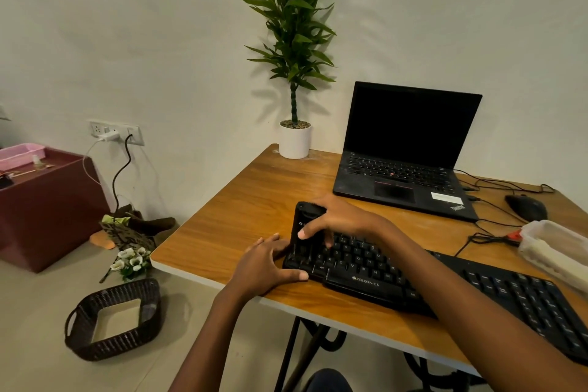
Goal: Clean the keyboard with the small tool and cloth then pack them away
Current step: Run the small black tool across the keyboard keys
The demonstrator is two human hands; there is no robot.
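I see a wooden surface (241, 200) whose rounded left corner and pale front edge lie nearest me, with open floor (31, 328) beyond that edge on the left. The widest bare stretch of the surface is left of centre, running back to the wall. A black keyboard (369, 267) runs slantwise along the front edge toward the right, its left end bent upward. A black laptop (410, 143) stands open at the back, screen dark. A dark woven basket (114, 321) sits on the floor. A clear plastic container (553, 251) lies far right. A white-potted plant (294, 140) stands at the back corner. A mouse (526, 207) sits among cables. The right hand (340, 219) grips the keyboard's raised end; the left hand (264, 267) rests straight-fingered against its left corner.
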